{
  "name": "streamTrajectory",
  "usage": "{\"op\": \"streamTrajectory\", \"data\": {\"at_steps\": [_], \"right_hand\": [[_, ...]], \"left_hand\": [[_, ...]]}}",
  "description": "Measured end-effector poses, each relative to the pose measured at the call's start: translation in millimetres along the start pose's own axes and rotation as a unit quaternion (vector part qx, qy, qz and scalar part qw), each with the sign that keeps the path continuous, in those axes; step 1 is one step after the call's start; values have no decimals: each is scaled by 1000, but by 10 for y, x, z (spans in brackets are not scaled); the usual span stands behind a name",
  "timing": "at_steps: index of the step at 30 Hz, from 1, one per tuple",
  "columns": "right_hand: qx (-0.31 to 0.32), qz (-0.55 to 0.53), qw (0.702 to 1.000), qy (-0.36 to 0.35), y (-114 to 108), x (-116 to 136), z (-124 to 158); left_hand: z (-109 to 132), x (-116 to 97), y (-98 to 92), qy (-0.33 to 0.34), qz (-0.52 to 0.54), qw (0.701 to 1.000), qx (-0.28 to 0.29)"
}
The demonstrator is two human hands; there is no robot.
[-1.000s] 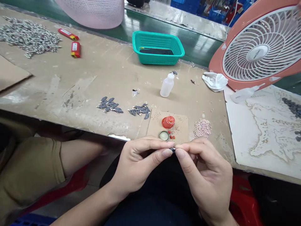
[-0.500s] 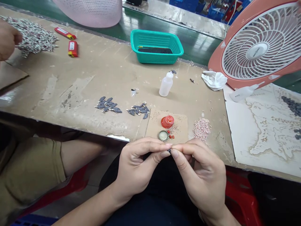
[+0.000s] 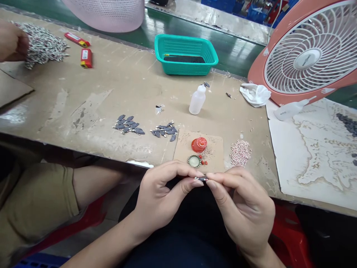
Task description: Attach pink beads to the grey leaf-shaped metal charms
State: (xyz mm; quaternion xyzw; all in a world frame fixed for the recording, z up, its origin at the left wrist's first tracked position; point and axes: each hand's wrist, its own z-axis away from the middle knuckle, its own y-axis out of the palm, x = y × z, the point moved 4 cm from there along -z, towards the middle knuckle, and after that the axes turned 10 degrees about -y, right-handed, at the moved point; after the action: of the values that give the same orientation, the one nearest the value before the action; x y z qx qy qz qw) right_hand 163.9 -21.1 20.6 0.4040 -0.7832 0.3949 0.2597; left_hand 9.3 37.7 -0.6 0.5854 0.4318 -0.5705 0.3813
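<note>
- The left hand [image 3: 164, 197] and right hand [image 3: 245, 208] meet over the lap, just short of the table [image 3: 111, 85] edge. Thumb and forefinger of each pinch one end of a small dark piece [image 3: 203, 179], and the other fingers curl loosely. Gripping it from both ends and close to the body probably steadies so tiny a part for fine work.
- Just beyond the fingertips, on a cardboard square [image 3: 216, 147], lie an upturned bottle cap [image 3: 194, 161] and a red cap [image 3: 199, 144], with a few red beads [image 3: 204, 162] beside them. The caps seem to serve as little dishes kept within easy reach.
- Right of the square sits a heap of pale beads [image 3: 240, 152]. Left of it are two clusters of leaf pieces [image 3: 128, 124], likely stock kept sorted.
- Farther back a squeeze bottle [image 3: 197, 100] stands upright, with a rag [image 3: 255, 95] well to its right.
- At the far edge are a teal basket [image 3: 185, 56], a fan [image 3: 306, 56] tilted toward the seat, two lighters [image 3: 86, 58], and a co-worker's hand [image 3: 12, 42] on a grey heap [image 3: 46, 44].
</note>
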Motion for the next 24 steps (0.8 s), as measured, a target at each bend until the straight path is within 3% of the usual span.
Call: {"op": "streamTrajectory", "data": {"at_steps": [7, 18, 21, 24], "right_hand": [[13, 35, 996, -78, -13, 58, 0], [11, 68, 993, -98, 65, 82, 34], [12, 52, 996, -78, 66, 47, 47], [34, 4, 999, 3, 44, -32, 48]], "left_hand": [[29, -48, -6, 99, -15, 995, 11], [67, -70, 59, 120, -70, 990, -18], [64, -56, 62, 105, -62, 992, -17], [15, -6, 56, -6, -2, 1000, -9]]}}
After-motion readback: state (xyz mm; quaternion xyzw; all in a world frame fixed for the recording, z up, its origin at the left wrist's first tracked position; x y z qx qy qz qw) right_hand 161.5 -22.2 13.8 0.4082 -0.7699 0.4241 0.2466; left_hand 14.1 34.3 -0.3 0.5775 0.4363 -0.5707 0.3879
